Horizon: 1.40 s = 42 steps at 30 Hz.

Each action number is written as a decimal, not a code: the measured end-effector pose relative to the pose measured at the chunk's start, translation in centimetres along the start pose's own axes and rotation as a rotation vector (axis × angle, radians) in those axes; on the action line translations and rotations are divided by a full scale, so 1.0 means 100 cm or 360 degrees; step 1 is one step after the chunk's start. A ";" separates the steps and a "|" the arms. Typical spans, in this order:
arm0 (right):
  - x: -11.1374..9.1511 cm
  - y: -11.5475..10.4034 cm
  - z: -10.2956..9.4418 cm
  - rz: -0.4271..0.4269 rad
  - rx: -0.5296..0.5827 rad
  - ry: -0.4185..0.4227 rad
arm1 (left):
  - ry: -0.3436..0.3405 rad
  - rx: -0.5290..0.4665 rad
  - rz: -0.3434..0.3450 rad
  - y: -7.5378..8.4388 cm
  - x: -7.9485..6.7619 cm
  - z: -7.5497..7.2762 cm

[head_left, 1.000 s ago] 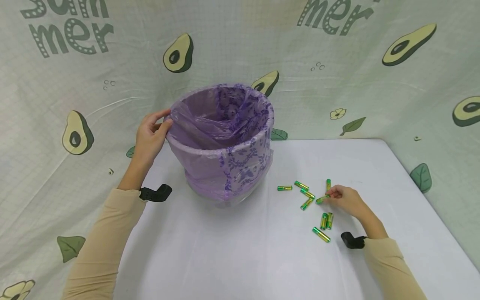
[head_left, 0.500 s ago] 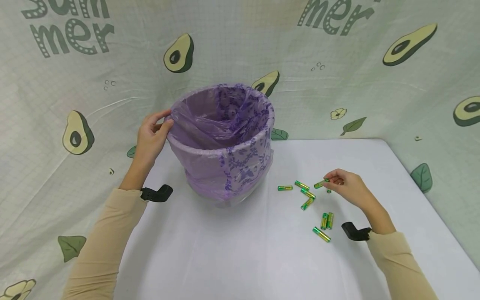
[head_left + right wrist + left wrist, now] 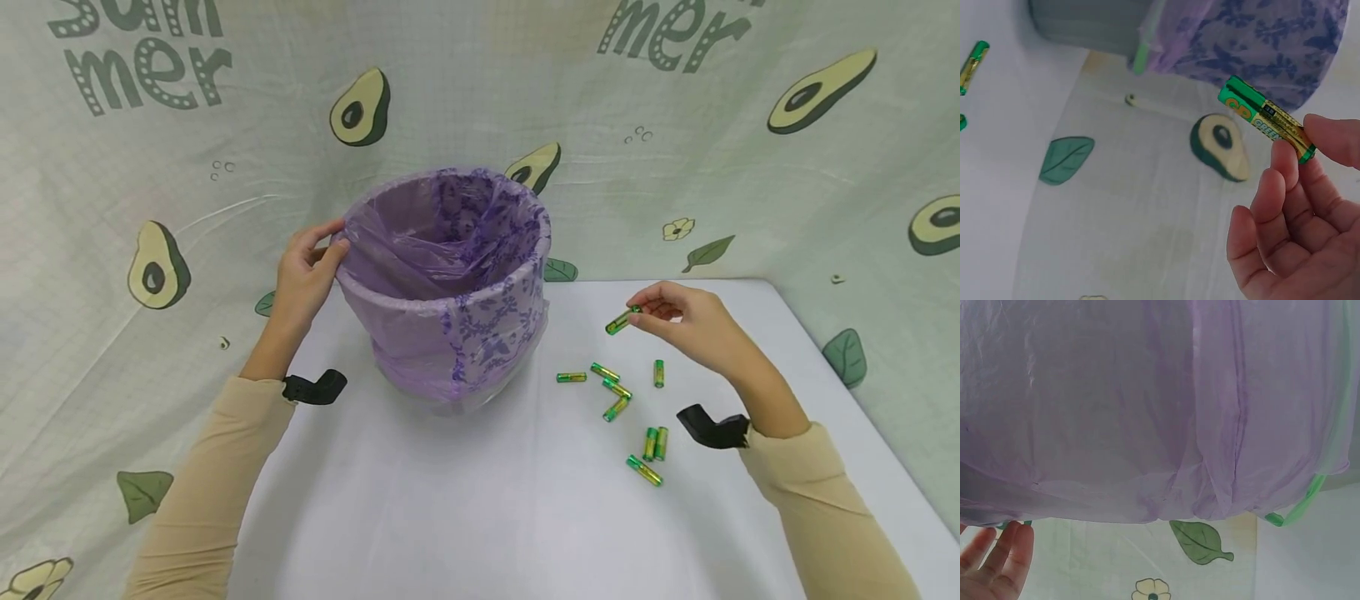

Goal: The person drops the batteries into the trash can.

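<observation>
A round bin [image 3: 408,337] lined with a purple, partly patterned plastic bag stands on the table. My left hand [image 3: 303,279] holds its left rim, thumb and fingers at the edge; in the left wrist view the fingers [image 3: 1017,553] show at the bag's edge. My right hand [image 3: 697,329] pinches a green and gold battery [image 3: 621,322] between thumb and fingers, raised above the table to the right of the bin. The right wrist view shows printed lettering on that battery [image 3: 1263,115], one end toward the bin.
Several more batteries [image 3: 617,388] lie scattered on the white table [image 3: 487,517] right of the bin, one single battery [image 3: 658,373] below my right hand. An avocado-print cloth [image 3: 247,100] hangs behind the table.
My right hand has lifted the battery off the table and carried it up and slightly left, toward the back. My left hand stays at the bin's rim.
</observation>
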State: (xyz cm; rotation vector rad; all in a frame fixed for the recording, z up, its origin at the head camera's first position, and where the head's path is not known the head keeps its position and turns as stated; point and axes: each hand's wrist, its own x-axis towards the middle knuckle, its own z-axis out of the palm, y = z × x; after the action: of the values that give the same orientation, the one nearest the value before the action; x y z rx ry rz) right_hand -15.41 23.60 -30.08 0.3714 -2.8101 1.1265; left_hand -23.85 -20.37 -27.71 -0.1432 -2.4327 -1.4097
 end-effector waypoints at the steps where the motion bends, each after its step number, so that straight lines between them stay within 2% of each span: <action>1: 0.003 -0.008 -0.003 0.0000 0.0039 -0.0007 | 0.0001 0.0006 -0.0002 0.000 0.000 0.000; 6: 0.022 -0.049 -0.018 -0.0020 0.0310 -0.0091 | 0.0004 0.0020 -0.0005 0.001 0.000 -0.001; 9: 0.035 -0.072 -0.024 -0.0074 0.0398 -0.0148 | 0.0008 0.0021 -0.0005 0.001 0.000 -0.002; 15: 0.067 -0.109 -0.024 -0.0142 0.0369 -0.0244 | 0.0006 0.0023 -0.0007 0.003 -0.001 -0.002; 19: 0.091 -0.128 -0.021 -0.0140 0.0340 -0.0300 | 0.0001 0.0023 -0.0004 0.003 -0.001 -0.002; 25: 0.120 -0.151 -0.015 -0.0043 0.0541 -0.0280 | 0.0000 0.0009 -0.0011 0.003 -0.002 -0.002; 28: 0.124 -0.156 -0.014 -0.0029 0.0637 -0.0261 | 0.0001 -0.0003 -0.0005 0.003 -0.002 -0.001; 31: 0.122 -0.156 -0.014 -0.0032 0.0662 -0.0252 | -0.0002 -0.0015 0.0002 0.003 -0.001 0.000; 35: 0.117 -0.148 -0.014 -0.0020 0.0666 -0.0245 | -0.0004 -0.0005 -0.0002 0.002 -0.002 0.000; 42: 0.110 -0.128 -0.014 -0.0061 0.0781 -0.0213 | 0.0001 0.0013 -0.0001 0.002 -0.002 0.000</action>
State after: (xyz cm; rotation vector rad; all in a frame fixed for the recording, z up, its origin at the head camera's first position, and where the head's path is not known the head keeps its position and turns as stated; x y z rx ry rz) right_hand -22.79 13.54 -18.55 0.5496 -2.5841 1.8412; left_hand -23.59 -20.30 -27.62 -0.1400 -2.4376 -1.3998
